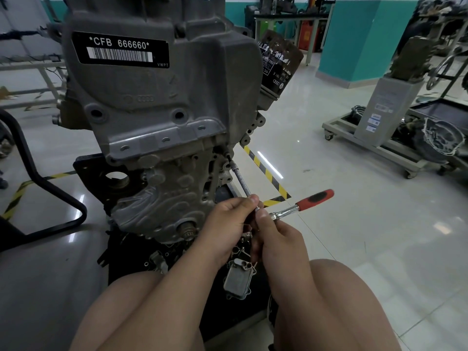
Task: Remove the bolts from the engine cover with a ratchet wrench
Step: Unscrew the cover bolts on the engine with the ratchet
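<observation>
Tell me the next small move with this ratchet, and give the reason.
Probably slide the right hand out along the ratchet to its red handle and swing it, while the left hand steadies the extension bar. The bar's far end appears seated on a bolt at the edge of the engine, and both hands crowd the ratchet's head, where leverage is poor.
</observation>
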Demonstrator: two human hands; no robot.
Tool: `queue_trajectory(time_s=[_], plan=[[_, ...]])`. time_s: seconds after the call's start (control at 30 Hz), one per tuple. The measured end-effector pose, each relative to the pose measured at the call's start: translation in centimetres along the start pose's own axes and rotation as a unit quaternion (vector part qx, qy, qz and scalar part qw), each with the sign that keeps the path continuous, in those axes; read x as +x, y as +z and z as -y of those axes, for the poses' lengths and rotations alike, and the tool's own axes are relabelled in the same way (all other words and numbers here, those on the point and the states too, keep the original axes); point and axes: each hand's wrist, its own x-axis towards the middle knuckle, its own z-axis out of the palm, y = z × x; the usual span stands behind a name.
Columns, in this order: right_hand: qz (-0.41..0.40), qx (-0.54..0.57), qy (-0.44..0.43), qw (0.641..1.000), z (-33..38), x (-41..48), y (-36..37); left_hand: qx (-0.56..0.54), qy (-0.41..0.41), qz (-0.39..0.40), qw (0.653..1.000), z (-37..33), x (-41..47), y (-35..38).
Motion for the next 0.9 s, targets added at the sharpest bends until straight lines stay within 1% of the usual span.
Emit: queue_trajectory(time_s=[0.1, 0.2, 0.3, 0.4, 0.5, 0.57, 0.67, 0.77, 0.9], plan=[[-0.006, -0.036, -0.028, 0.999, 0.2, -0.1, -0.3, 0.015, -0.005, -0.026, 1.0, 0.2, 0.2, 0.0], [-0.015, -0.077, -0.054, 0.995, 0.4, 0.0, -0.5, 0.013, -0.006, -0.035, 0.999, 0.4, 0.3, 0.0], [-0.013, -0.072, -0.05, 0.996, 0.3, 0.0, -0.4, 0.009, -0.006, -0.029, 1.0, 0.3, 0.3, -0.1], [-0.002, -0.024, -0.014, 1.0, 0.2, 0.0, -0.2, 0.003, 0.0, 0.0, 1.0, 0.2, 0.1, 0.0], [0.009, 0.019, 0.057, 0.998, 0.2, 0.4, 0.0, -0.003, 0.005, 0.0, 1.0, 0.1, 0.1, 0.1], [0.026, 0.076, 0.105, 0.991, 0.1, 0.7, 0.3, -0.004, 0.005, 0.003, 1.0, 0.2, 0.2, 0.2], [0.057, 0.147, 0.144, 0.977, -0.1, 0.7, 0.7, -0.021, 0.005, 0.001, 1.0, 0.2, 0.2, 0.1], [0.076, 0.172, 0.179, 0.966, -0.1, 0.5, 0.8, -0.025, 0.0, 0.001, 1.0, 0.1, 0.2, 0.0], [0.074, 0.163, 0.183, 0.967, -0.2, 0.5, 0.9, -0.021, -0.009, -0.009, 1.0, 0.2, 0.1, -0.2]])
